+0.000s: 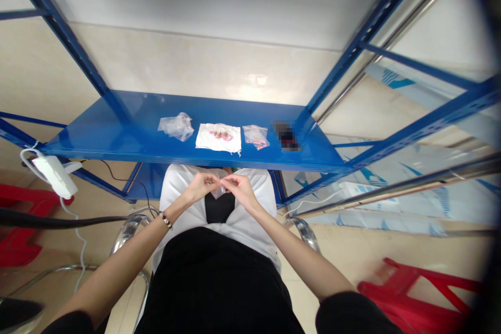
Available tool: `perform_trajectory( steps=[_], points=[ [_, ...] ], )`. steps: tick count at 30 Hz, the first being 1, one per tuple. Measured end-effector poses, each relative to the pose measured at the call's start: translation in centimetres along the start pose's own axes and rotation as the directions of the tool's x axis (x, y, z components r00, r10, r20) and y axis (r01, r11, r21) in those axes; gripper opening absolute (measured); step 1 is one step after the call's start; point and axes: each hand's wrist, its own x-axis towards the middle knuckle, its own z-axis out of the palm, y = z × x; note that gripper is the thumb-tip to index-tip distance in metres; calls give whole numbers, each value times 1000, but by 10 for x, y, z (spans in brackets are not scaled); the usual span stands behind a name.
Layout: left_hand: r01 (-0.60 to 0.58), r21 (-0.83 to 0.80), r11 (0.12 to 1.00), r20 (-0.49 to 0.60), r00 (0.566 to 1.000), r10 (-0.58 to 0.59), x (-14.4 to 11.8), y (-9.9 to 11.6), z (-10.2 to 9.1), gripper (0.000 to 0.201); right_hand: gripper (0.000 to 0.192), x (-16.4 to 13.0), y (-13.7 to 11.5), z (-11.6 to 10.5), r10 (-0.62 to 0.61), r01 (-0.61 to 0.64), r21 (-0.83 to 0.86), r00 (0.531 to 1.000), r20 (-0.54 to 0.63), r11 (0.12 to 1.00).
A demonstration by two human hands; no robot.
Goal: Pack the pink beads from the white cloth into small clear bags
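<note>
Above my lap, my left hand (204, 186) and my right hand (239, 189) meet, each pinching the top of a small clear plastic bag (219, 191). Whether anything lies inside that bag is too small to tell. On the blue shelf (133, 115) in front of me, a white cloth pouch (202, 142) lies flat with pink and gold-toned beads (221, 135) heaped on it. To its right is a clear zip bag (255, 134) with pink beads at its bottom. Left of the pouch sits a loose pile of clear plastic bags (177, 126).
A dark object (286, 135), blurred out, lies at the shelf's right end. A white power strip (58, 175) hangs by the left corner with cables. Red stools (415, 297) stand on both sides. Blue uprights (344, 62) frame the shelf.
</note>
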Motion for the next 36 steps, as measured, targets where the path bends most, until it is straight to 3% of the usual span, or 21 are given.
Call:
perform_trajectory(
  steps=[8, 15, 25, 30, 36],
  points=[
    [37, -40, 999, 54, 998, -34, 0, -1, -4, 32, 34, 1, -2, -6, 25, -26, 7, 999, 46, 1000],
    [15, -6, 1000, 31, 999, -15, 0, 7, -3, 32, 34, 0, -6, -6, 10, -9, -31, 999, 46, 999],
    [-96, 238, 967, 52, 995, 86, -6, 13, 0, 15, 15, -6, -9, 1, -83, 96, -209, 994, 72, 973],
    [-96, 341, 935, -17, 994, 109, -8, 13, 7, 11, 3, -6, -4, 5, -98, 98, -350, 995, 16, 932],
    [-35, 446, 895, -228, 962, 152, -9, 11, 7, 10, 1, -5, -10, -7, -148, 87, -484, 985, -90, 871]
  ],
)
